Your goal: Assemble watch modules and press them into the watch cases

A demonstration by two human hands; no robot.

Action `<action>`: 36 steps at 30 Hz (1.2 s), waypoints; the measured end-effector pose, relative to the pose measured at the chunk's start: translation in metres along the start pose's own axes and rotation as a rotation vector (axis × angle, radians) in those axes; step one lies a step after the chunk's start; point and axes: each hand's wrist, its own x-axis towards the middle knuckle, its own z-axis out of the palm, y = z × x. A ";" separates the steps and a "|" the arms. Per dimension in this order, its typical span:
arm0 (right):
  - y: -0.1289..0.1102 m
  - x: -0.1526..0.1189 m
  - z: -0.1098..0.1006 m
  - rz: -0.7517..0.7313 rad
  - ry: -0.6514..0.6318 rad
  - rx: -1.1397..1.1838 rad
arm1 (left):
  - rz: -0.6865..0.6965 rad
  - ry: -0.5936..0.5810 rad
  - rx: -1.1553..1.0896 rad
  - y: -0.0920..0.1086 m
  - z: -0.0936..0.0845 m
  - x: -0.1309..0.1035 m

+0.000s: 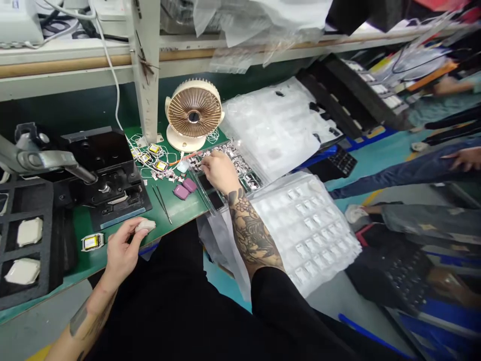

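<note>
My left hand (pixel 123 249), low over the bench's front edge, pinches a small off-white watch-like case (pixel 145 226) between thumb and fingers. My right hand (pixel 221 172) reaches over a clear plastic tray (pixel 207 196) of small electronic parts. Its fingers are bent together at the tray's left side, and whatever is between them is too small to make out. Two purple rounded pieces (pixel 182 191) and a pair of black tweezers (pixel 162 204) lie between my hands. Left of my left hand sits an open case with a yellow-labelled battery (pixel 92 242).
A cream fan (pixel 194 115) stands behind the tray. At left are a black press fixture (pixel 116 185) and a black foam tray (pixel 26 253) with white cases. White blister trays (pixel 311 230) lie at right. Beyond them, other people's legs and hands appear blurred.
</note>
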 end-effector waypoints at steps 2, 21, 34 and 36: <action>-0.004 0.012 -0.001 -0.034 -0.014 -0.038 | 0.012 0.010 -0.006 -0.005 0.005 0.003; -0.056 -0.053 0.019 -0.111 0.604 0.708 | -0.003 -0.001 -0.504 0.027 0.004 0.014; -0.157 -0.102 0.057 -0.170 0.063 1.168 | -0.012 0.042 -0.538 0.025 0.009 0.012; -0.156 -0.101 0.060 -0.128 0.026 1.213 | -0.001 0.050 -0.520 0.026 0.007 0.012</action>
